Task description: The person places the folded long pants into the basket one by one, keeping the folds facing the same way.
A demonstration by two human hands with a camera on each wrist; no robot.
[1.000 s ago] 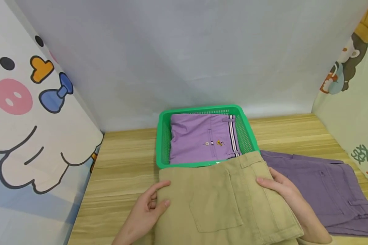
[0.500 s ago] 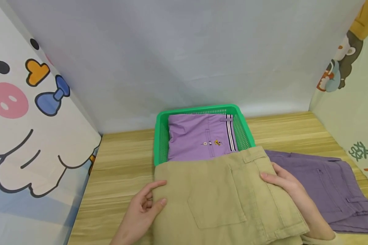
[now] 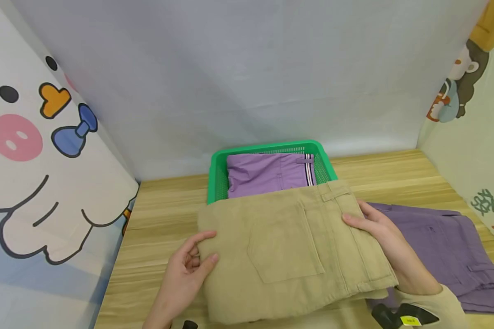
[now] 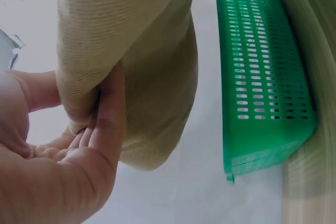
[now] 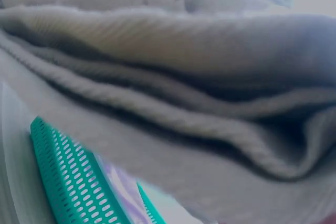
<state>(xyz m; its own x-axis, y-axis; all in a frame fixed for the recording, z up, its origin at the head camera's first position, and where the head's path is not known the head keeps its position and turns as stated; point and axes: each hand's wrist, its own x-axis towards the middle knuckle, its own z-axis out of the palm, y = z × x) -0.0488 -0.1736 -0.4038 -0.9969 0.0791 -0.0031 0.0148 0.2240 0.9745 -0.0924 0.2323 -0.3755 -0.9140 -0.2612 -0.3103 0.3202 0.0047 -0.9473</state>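
Observation:
Folded khaki trousers [image 3: 280, 251], with a back pocket and belt loop showing, are held up in front of the basket by both hands. My left hand [image 3: 185, 272] pinches their left edge between thumb and fingers; the left wrist view shows the fingers [image 4: 107, 121] tucked under the fold. On the other side, my right hand [image 3: 387, 242] grips the waistband edge, thumb on top and the other fingers mostly hidden. Behind the trousers stands a green plastic basket [image 3: 214, 183] holding folded light purple trousers [image 3: 259, 173] with a striped waistband. The khaki cloth covers the basket's front.
Dark purple folded trousers [image 3: 432, 246] lie on the wooden table [image 3: 160, 214], to the right, partly behind the right forearm. A pale cloth wall [image 3: 247, 82] rises behind the basket, and printed panels flank both sides.
Both hands have raised the khaki trousers and brought them forward, so they now hide the basket's front and more of the light purple trousers. Their lower edge has come into view.

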